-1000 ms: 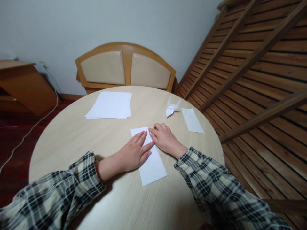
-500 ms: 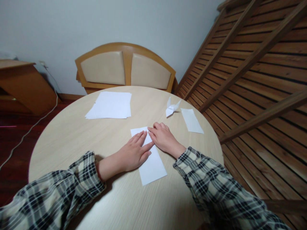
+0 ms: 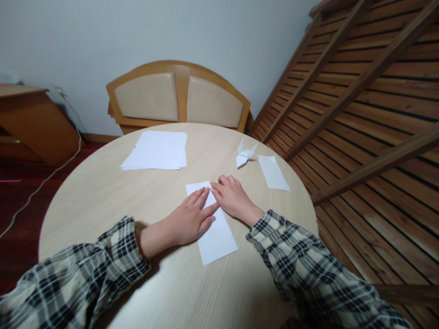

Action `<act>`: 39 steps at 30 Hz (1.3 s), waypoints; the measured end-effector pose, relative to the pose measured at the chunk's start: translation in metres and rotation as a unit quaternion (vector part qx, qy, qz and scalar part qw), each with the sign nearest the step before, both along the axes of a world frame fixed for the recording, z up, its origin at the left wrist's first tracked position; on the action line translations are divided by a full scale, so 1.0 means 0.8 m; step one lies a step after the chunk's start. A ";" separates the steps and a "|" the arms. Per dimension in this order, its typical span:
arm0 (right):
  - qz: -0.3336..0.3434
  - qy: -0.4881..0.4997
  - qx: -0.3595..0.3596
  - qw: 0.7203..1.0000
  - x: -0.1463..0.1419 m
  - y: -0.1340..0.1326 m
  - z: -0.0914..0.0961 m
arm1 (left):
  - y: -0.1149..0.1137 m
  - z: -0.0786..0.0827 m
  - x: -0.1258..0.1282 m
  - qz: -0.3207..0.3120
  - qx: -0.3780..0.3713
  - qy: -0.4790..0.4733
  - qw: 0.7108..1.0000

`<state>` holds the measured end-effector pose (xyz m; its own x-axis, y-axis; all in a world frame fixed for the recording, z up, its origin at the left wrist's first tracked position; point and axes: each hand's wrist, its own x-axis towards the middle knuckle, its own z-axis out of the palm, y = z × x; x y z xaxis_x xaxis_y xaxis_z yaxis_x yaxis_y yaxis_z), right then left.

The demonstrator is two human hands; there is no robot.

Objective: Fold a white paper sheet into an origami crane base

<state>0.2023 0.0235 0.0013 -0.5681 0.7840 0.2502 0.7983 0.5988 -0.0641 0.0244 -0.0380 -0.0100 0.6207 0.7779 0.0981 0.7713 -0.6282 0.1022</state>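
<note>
A long white folded sheet of paper [image 3: 216, 240] lies on the round pale wood table [image 3: 103, 201], running away from me. My left hand [image 3: 190, 219] lies flat on its left half, fingers stretched out and pressing down. My right hand [image 3: 231, 197] rests at the sheet's right edge near the far end, fingers together and pressed on the paper, its fingertips touching those of the left hand. Both arms wear checked sleeves.
A stack of white sheets [image 3: 156, 151] lies at the table's far left. A small folded paper figure [image 3: 244, 154] and a narrow paper strip [image 3: 273, 172] sit at the far right. A wooden chair [image 3: 178, 98] stands behind the table; slatted wooden frames [image 3: 360, 91] lean on the right.
Both hands stay pressed on the paper in the same pose. Only the view has shifted very slightly.
</note>
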 end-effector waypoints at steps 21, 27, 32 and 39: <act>-0.005 0.002 -0.001 1.000 0.000 0.001 0.001 | -0.001 0.001 0.001 0.001 -0.005 0.002 1.000; -0.013 -0.005 -0.006 1.000 -0.003 0.000 0.003 | 0.000 -0.003 -0.001 -0.003 0.005 -0.003 1.000; -0.015 -0.008 -0.003 1.000 -0.003 -0.001 0.004 | 0.001 -0.002 -0.001 -0.005 0.005 0.000 1.000; -0.019 -0.010 -0.001 1.000 -0.004 0.000 0.003 | 0.000 -0.001 0.000 -0.004 0.008 -0.003 1.000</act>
<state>0.1988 0.0231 0.0038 -0.5432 0.8052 0.2381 0.8211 0.5686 -0.0496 0.0243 -0.0380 -0.0107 0.6268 0.7707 0.1147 0.7651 -0.6367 0.0965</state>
